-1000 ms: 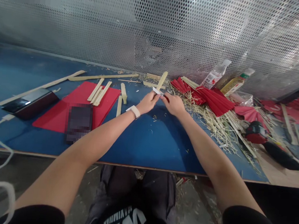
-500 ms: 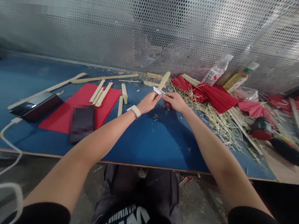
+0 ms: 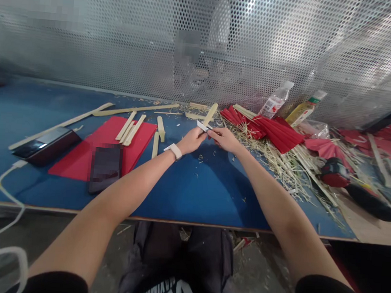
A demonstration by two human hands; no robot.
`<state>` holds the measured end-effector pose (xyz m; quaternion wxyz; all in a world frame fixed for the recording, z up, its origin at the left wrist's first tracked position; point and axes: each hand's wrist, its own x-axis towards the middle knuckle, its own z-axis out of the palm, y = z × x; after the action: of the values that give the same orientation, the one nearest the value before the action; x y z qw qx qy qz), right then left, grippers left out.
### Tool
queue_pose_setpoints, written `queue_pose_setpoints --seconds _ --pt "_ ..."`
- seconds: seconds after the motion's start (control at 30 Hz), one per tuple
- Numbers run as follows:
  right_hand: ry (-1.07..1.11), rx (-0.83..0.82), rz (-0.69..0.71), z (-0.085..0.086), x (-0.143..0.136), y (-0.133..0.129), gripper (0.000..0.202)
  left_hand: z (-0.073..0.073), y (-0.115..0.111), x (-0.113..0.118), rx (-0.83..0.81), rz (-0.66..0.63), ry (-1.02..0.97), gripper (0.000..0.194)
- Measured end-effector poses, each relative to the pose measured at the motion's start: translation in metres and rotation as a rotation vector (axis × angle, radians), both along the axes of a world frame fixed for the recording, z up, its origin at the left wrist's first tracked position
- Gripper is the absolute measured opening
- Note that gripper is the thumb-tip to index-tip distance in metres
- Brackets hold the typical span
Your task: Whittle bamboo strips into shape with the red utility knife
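Observation:
My left hand point(image 3: 192, 139), with a pale band at the wrist, is closed round the lower end of a pale wooden strip point(image 3: 211, 113) that points up and away from me. My right hand point(image 3: 224, 139) is closed on a knife whose light blade point(image 3: 202, 126) lies across the strip near its lower part. The two hands nearly touch above the blue table point(image 3: 191, 196). The knife's handle is mostly hidden by the fingers of my right hand.
Left of my hands lie a red sheet point(image 3: 78, 159) with wooden strips, a dark phone point(image 3: 106, 168) and a propped phone point(image 3: 47, 145). At right are red folded paper point(image 3: 279, 133), shavings point(image 3: 283, 165), two bottles point(image 3: 276, 100) and a red-black tool point(image 3: 335, 172).
The camera view has tilted slightly, so the table sits lower. The fingers of my right hand have drawn in closer. Both hands still hold the strip and knife together.

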<state>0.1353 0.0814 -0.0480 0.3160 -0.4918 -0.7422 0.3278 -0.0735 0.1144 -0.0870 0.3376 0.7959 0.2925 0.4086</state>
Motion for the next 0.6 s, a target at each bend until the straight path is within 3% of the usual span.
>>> queue_pose_setpoints --seconds 0.23,0.43,0.6 --pt "-0.062 0.046 -0.052 -0.002 -0.003 0.001 0.050 0.000 0.002 -0.001 -0.006 -0.010 0.002 0.032" --pt "0.037 -0.019 -0.098 -0.004 -0.009 0.001 0.055 -0.003 0.005 0.001 -0.025 0.068 -0.009 0.016" --pt "0.074 -0.024 -0.130 -0.004 -0.013 0.000 0.056 -0.005 0.006 0.001 0.008 0.089 -0.024 0.020"
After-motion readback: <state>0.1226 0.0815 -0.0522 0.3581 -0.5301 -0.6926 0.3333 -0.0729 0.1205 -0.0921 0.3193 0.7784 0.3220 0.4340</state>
